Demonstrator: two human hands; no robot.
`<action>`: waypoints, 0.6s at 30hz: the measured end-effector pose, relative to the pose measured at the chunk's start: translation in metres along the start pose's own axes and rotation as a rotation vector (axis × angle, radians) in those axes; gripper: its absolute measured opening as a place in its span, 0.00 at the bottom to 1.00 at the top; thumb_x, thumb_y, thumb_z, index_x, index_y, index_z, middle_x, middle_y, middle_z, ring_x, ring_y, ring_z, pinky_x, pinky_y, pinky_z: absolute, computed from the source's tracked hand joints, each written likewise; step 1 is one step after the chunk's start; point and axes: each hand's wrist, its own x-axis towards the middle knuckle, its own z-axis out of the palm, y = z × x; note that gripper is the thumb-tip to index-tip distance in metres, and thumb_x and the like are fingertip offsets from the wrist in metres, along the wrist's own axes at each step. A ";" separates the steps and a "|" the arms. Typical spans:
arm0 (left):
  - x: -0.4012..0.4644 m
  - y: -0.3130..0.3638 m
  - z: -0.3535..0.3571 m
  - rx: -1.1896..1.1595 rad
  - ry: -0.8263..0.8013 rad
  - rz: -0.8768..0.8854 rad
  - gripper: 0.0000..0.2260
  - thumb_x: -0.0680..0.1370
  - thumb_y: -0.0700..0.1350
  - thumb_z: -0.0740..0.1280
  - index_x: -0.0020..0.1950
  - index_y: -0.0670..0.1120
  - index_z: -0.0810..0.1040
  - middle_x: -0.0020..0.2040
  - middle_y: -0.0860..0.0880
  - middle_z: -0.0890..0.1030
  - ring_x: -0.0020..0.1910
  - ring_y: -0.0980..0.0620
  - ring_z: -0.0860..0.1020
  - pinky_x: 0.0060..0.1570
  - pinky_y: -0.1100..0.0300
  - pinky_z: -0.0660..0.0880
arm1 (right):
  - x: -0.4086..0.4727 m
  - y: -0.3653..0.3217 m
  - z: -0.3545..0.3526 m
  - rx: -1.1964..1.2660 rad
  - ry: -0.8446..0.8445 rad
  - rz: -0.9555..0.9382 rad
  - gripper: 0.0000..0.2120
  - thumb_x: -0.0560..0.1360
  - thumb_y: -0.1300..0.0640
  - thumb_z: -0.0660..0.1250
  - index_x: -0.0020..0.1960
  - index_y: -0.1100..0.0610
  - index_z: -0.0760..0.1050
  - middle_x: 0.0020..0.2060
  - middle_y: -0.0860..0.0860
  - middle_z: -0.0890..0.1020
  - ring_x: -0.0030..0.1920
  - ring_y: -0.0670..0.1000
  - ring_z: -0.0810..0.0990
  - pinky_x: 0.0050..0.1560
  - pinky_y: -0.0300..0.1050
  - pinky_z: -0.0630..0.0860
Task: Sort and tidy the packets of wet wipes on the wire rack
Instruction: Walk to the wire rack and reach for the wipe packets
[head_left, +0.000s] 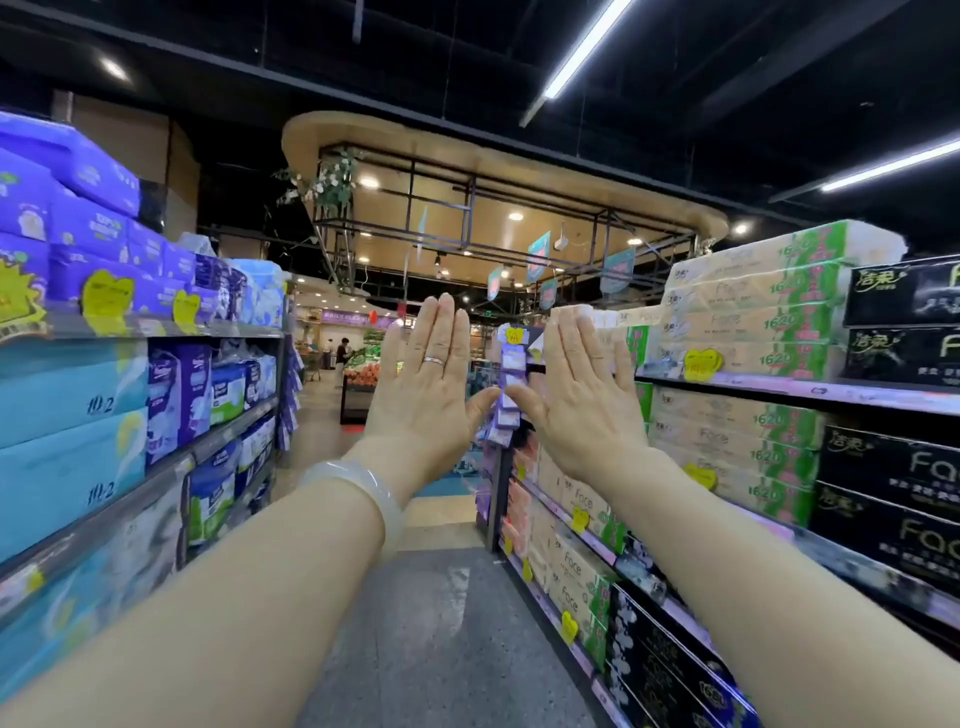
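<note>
Both my arms reach out in front of me down a shop aisle. My left hand (428, 374) is raised flat, fingers straight and together, with a ring on one finger and a pale bangle on the wrist. My right hand (579, 384) is raised the same way, fingers straight. Neither hand holds anything. Between the two thumbs, farther off, a hanging strip of small purple and white packets (509, 384) shows at the end of the right-hand shelving. No wire rack can be made out in this view.
Left shelves (156, 467) carry blue and purple packs. Right shelves (779, 389) hold stacked tissue cartons and black boxes. The grey aisle floor (441, 623) runs between them toward a produce stand (361, 376) and distant people.
</note>
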 end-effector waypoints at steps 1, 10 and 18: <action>-0.003 -0.001 0.012 0.022 -0.019 -0.002 0.32 0.76 0.63 0.39 0.64 0.46 0.21 0.65 0.50 0.20 0.62 0.53 0.18 0.70 0.50 0.29 | -0.003 -0.002 0.013 0.004 -0.039 0.011 0.44 0.65 0.31 0.27 0.74 0.56 0.34 0.76 0.51 0.39 0.74 0.49 0.33 0.69 0.51 0.28; 0.022 -0.050 0.176 0.012 -0.176 -0.001 0.32 0.76 0.63 0.38 0.65 0.47 0.21 0.62 0.52 0.16 0.61 0.54 0.16 0.68 0.50 0.26 | 0.048 0.002 0.192 0.016 -0.100 -0.031 0.44 0.66 0.31 0.28 0.75 0.56 0.36 0.73 0.48 0.34 0.70 0.45 0.29 0.70 0.51 0.29; 0.117 -0.124 0.352 0.008 -0.212 0.011 0.32 0.76 0.62 0.41 0.68 0.46 0.28 0.69 0.50 0.26 0.62 0.55 0.18 0.70 0.50 0.32 | 0.168 0.011 0.362 0.033 -0.163 0.026 0.37 0.75 0.35 0.43 0.75 0.56 0.38 0.76 0.51 0.39 0.75 0.49 0.36 0.71 0.52 0.31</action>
